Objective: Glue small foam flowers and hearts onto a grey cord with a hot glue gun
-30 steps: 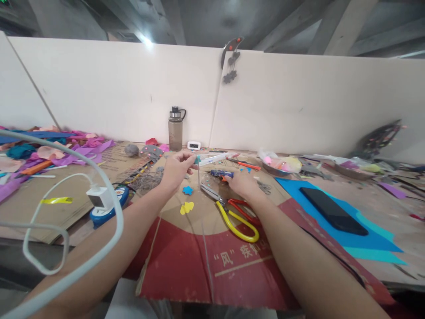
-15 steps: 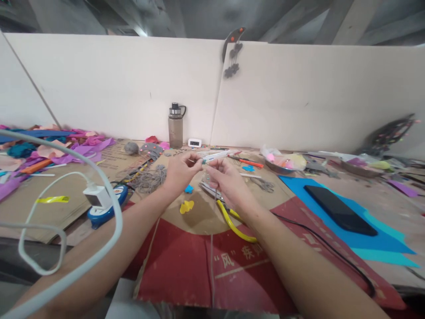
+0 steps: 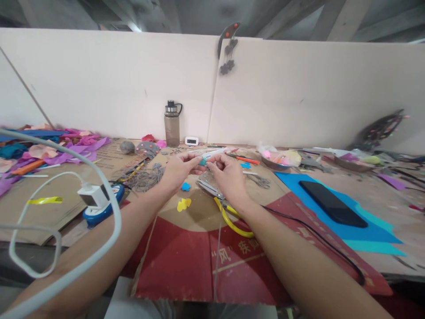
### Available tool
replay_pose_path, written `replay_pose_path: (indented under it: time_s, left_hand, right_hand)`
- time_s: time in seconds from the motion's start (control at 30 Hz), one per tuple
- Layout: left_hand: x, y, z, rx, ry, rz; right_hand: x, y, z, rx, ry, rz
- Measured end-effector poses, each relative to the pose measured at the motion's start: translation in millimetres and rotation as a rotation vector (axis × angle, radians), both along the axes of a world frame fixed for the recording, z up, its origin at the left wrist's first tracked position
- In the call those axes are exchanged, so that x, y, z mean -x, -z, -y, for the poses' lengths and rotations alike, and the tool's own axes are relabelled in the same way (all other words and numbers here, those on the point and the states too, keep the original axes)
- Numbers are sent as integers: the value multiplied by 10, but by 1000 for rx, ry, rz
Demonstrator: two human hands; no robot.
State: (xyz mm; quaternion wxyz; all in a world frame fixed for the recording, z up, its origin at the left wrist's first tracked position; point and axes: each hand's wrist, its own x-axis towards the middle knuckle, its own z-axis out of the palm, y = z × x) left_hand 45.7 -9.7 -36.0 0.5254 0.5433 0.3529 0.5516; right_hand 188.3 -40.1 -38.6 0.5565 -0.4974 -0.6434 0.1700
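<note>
the right hand (image 3: 230, 179) is no longer reaching down by the scissors (image 3: 234, 223); it is now meeting the left hand (image 3: 181, 170) above the cardboard (image 3: 175, 261). both hands are pinching a small teal piece (image 3: 203, 161) between their fingertips, so the two seem to be working it together. the yellow cutout (image 3: 183, 204) is lying nearby, untouched.

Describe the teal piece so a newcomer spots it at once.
Start at the large red-and-tan cardboard. Over its far part, the left hand pinches the teal piece at the right hand. Unlike the blue cutout and yellow cutout lying nearer, it is held up.
</note>
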Motion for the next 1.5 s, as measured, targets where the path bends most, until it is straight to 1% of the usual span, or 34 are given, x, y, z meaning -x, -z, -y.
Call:
replay_pose_path:
  time_s: [0.17,0.33,0.5,0.57,0.77,0.93,1.13,1.3,1.5]
  left_hand:
    - [-4,-41,43,35,51,37]
    - [17,-14,16,25,87,25]
    - [20,-8,2,-10,32,-65]
    - [17,-18,11,-30,6,-107]
    - [8,-45,37,-79,-29,-206]
    - [11,-51,42,-108,-42,-265]
    - [13,-43,45,-148,-35,-303]
    - [3,-70,72,-154,-33,-300]
    - [17,-81,74,-199,18,-320]
  right_hand:
    - [-18,25,-41,25,21,-25]
    - [-14,17,-31,9,41,6]
    - [-14,11,-7,-101,62,101]
    - [-19,10,-8,-113,70,114]
    - [-38,14,-38,-58,38,70]
    - [-36,18,-52,-46,-4,12]
    - [-37,28,-76,-36,-6,5]
    - [-34,15,-79,7,-18,18]
    - [-56,8,-109,103,-139,-47]
